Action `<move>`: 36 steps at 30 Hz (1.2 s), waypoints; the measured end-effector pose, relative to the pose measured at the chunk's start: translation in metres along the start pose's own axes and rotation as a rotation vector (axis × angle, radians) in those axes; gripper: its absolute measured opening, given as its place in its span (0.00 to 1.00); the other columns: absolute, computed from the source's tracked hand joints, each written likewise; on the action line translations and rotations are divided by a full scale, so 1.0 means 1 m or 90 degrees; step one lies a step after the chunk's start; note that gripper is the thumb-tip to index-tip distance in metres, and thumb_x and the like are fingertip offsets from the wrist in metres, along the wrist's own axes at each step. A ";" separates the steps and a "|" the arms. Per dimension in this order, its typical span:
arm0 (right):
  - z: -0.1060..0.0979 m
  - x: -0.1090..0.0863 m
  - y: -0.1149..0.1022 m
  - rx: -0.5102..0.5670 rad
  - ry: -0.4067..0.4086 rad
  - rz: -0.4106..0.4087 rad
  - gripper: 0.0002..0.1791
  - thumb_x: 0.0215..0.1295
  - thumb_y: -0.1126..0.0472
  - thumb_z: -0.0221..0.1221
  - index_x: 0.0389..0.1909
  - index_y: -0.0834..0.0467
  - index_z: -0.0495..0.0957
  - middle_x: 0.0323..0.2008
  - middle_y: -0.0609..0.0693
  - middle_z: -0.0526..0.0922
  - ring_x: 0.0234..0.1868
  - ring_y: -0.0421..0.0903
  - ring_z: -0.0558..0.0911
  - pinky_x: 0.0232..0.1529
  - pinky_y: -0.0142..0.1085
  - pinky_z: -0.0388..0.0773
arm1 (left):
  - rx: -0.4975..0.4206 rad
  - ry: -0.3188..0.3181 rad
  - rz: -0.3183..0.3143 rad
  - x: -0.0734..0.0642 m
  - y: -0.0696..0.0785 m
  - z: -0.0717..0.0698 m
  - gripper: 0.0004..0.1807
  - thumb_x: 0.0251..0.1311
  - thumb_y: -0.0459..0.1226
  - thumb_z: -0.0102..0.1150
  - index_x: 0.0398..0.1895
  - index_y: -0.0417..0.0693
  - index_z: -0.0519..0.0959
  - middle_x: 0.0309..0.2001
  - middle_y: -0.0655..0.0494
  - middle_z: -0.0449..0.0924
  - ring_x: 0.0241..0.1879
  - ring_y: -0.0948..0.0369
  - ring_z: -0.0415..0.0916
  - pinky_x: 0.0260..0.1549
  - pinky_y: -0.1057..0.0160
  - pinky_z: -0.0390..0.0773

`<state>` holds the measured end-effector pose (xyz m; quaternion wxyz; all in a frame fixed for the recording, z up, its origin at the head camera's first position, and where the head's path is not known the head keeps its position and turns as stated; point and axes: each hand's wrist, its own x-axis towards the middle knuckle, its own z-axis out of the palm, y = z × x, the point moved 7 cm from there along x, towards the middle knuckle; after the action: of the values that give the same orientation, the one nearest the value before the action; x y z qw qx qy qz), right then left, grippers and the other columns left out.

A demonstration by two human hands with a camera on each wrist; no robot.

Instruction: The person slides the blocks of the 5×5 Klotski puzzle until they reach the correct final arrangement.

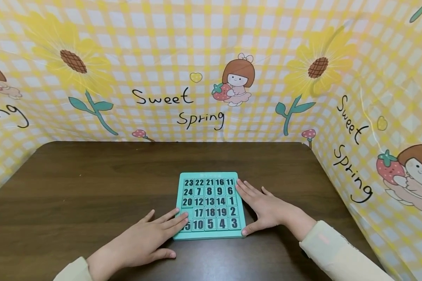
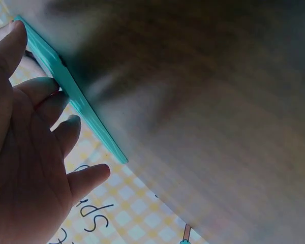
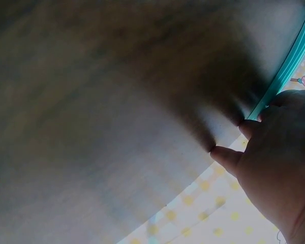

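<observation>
A turquoise sliding number puzzle [image 1: 210, 234] lies flat on the table, its black-numbered tiles facing up. The fourth row has a bare slot at its left end, beside tile 17. My left hand [image 1: 140, 240] reaches over the puzzle's lower left edge with fairly straight fingers; a fingertip partly covers the 15 tile below that slot. The thumb is apart from the frame, over the table. Along the right edge rests my right hand [image 1: 265, 207], fingers extended near the upper corner and thumb touching the lower one. Both wrist views show the puzzle's turquoise side [image 2: 73, 91] edge-on.
The brown wooden table [image 1: 91, 187] extends around the puzzle on all sides. A yellow-and-white checked cloth [image 1: 161, 50] with flowers, cartoon figures and lettering hangs behind the table and along its sides.
</observation>
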<state>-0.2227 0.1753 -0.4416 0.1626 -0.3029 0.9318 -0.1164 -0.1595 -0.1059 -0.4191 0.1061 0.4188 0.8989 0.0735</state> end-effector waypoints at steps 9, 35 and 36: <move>0.000 -0.001 0.002 -0.003 -0.004 0.007 0.73 0.44 0.18 0.59 0.80 0.53 0.34 0.81 0.47 0.30 0.82 0.52 0.37 0.71 0.70 0.46 | 0.004 0.009 -0.011 0.009 -0.011 -0.005 0.46 0.65 0.65 0.47 0.80 0.53 0.52 0.81 0.59 0.47 0.79 0.55 0.47 0.63 0.26 0.58; 0.000 -0.001 0.000 0.004 0.000 0.004 0.73 0.44 0.18 0.60 0.80 0.53 0.35 0.81 0.47 0.31 0.82 0.52 0.38 0.71 0.70 0.46 | -0.030 -0.022 -0.018 0.030 -0.019 -0.005 0.48 0.65 0.68 0.41 0.79 0.49 0.53 0.81 0.56 0.47 0.79 0.55 0.47 0.67 0.29 0.55; 0.000 -0.001 0.000 0.006 0.001 0.004 0.73 0.44 0.18 0.60 0.81 0.53 0.35 0.81 0.47 0.31 0.82 0.52 0.38 0.71 0.70 0.46 | -0.030 -0.022 -0.018 0.029 -0.018 -0.005 0.48 0.65 0.68 0.42 0.79 0.49 0.53 0.81 0.56 0.47 0.79 0.54 0.48 0.66 0.29 0.56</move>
<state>-0.2225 0.1760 -0.4411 0.1635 -0.2990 0.9324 -0.1205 -0.1924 -0.0954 -0.4220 0.1326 0.4046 0.9007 0.0861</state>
